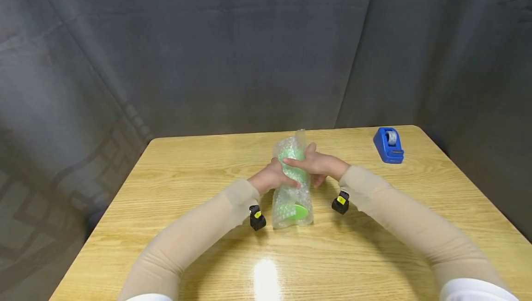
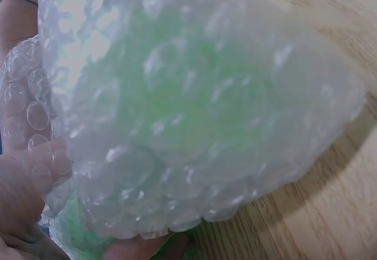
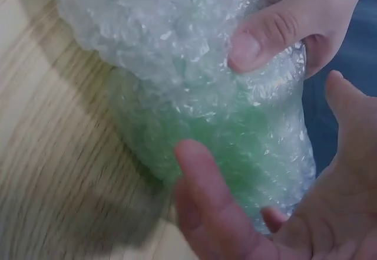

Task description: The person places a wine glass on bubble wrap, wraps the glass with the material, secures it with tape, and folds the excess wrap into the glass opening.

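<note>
A long bundle of clear bubble wrap [image 1: 287, 201] lies near the middle of the table, around a green object [image 1: 298, 212] whose rounded lime end shows at the near side. The wrap blurs the rest of its shape. My left hand [image 1: 274, 176] grips the bundle from the left, thumb laid over the top, as the right wrist view also shows. My right hand [image 1: 319, 163] is at the bundle's right side with fingers spread, one stretched across its upper part. In the left wrist view, the wrap's end [image 2: 177, 171] fills most of the picture.
A blue tape dispenser [image 1: 388, 146] with a roll of tape stands at the table's back right. The wooden table [image 1: 199, 167] carries the bundle. Dark grey curtains [image 1: 232, 61] hang behind and at both sides.
</note>
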